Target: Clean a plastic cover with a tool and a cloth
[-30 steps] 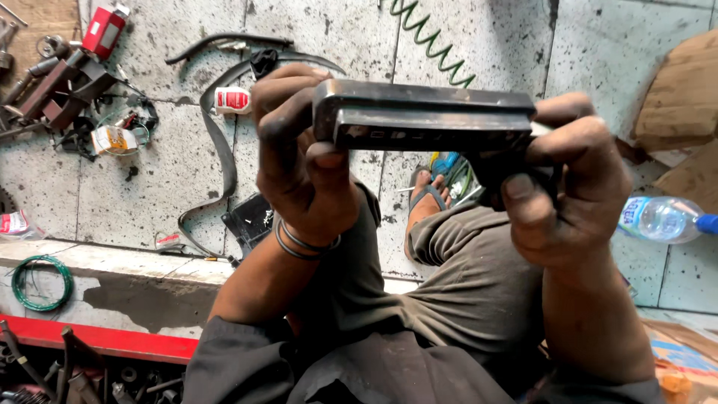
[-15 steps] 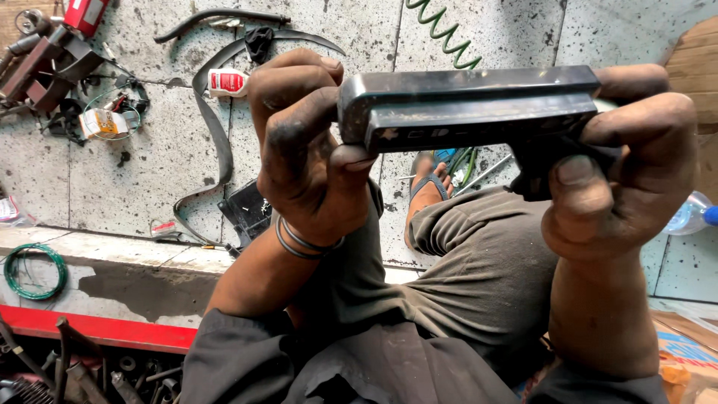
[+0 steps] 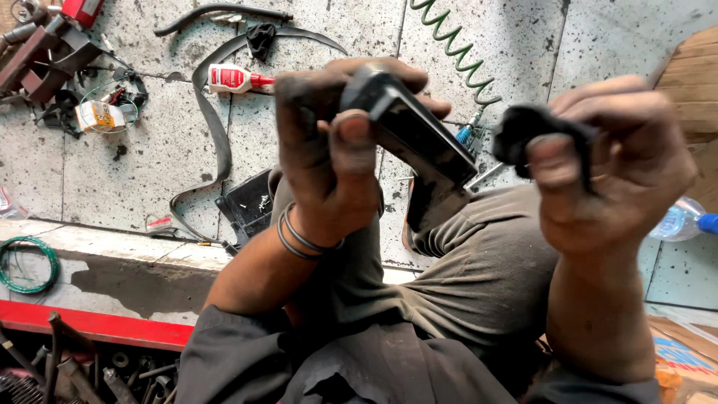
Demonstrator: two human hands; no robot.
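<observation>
On the floor above your left hand you see a small white bottle (image 3: 232, 78) with a red cap, lying on its side. More to the left lies a small yellow and white packet (image 3: 99, 116). At the right edge lies a clear plastic bottle (image 3: 677, 221) with a blue cap.

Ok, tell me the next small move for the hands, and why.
Probably bring the right hand with its small black piece back toward the dark rectangular block gripped in the left hand: the two parts sit apart, the block tilted with its lower end free.
</observation>
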